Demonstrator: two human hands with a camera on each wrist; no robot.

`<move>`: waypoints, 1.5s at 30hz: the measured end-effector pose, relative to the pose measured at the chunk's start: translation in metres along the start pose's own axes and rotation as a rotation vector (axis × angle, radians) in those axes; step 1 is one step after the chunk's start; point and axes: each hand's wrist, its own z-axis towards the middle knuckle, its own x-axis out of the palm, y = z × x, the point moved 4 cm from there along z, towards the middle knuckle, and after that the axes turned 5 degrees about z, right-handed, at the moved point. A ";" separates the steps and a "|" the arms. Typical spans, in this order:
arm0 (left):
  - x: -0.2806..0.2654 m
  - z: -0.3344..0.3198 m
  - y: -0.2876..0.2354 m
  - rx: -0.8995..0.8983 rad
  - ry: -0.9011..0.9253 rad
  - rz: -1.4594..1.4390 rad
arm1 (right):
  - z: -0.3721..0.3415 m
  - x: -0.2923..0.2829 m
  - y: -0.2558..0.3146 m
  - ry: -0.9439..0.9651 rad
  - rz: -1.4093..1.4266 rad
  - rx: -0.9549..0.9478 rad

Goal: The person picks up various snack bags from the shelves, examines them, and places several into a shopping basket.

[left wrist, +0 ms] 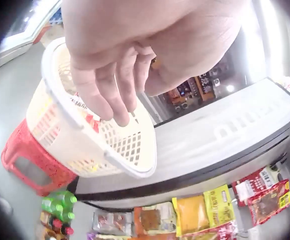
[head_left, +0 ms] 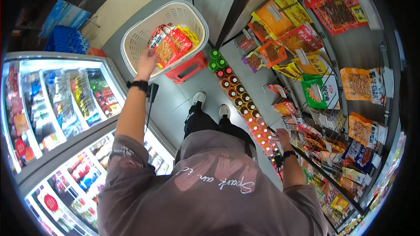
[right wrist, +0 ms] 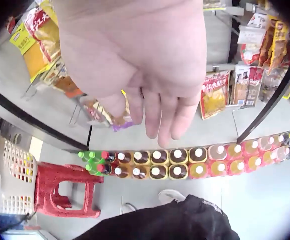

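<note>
Head: left hand (head_left: 147, 64) loose over basket rim (head_left: 135, 30); right hand (head_left: 283, 139) relaxed, clear above bottles (head_left: 238, 91)

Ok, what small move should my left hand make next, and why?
I'd probably lower your left hand slightly and pinch the nearest red packet. The left fingers hang over the white basket, loosely bent and apparently holding nothing, and in the head view that packet lies close to them.

Basket (head_left: 135, 39) smooth plastic; snack packets (head_left: 168, 47) glossy film; shirt (head_left: 188, 205) matt cloth.
</note>
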 end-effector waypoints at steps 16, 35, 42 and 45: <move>0.160 0.186 0.030 0.656 0.661 1.755 | -0.158 0.114 -0.003 0.006 -0.267 0.192; 0.071 0.146 0.011 0.787 0.705 1.634 | -0.161 0.139 0.025 -0.063 -0.321 0.054; 0.079 0.122 0.047 1.007 0.729 1.898 | -0.164 0.144 0.013 -0.045 -0.345 0.098; 0.086 0.128 0.064 1.031 0.816 1.821 | -0.168 0.145 0.017 -0.044 -0.384 0.073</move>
